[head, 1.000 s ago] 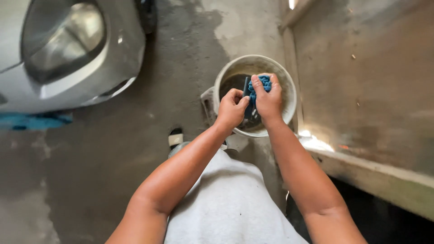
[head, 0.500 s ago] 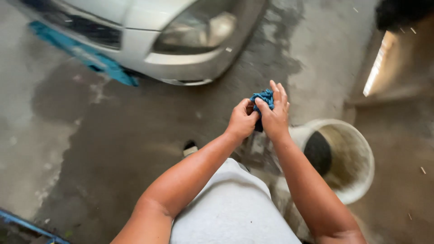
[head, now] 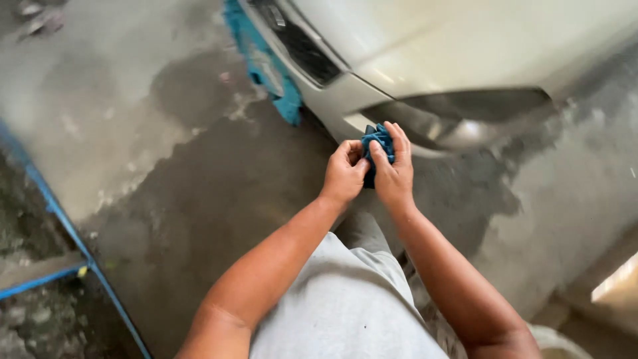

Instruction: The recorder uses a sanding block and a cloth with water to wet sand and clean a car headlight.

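Blue cloth (head: 377, 143), wadded into a tight bundle, sits squeezed between both hands above the wet concrete floor (head: 199, 199). The left hand (head: 344, 174) is clenched around the near side of the wad, fingers curled in; the right hand (head: 393, 171) grips the far side, thumb pressed across the front and fingers wrapped over the top. The two hands touch each other around the bundle. Just beyond them stands the front corner of a silver car (head: 412, 46), its headlight (head: 478, 110) close behind the cloth and a blue strip (head: 269, 73) along the bumper. Grey shorts (head: 345, 299) fill the lower middle. A blue metal frame (head: 53, 213) runs down the floor's left edge.
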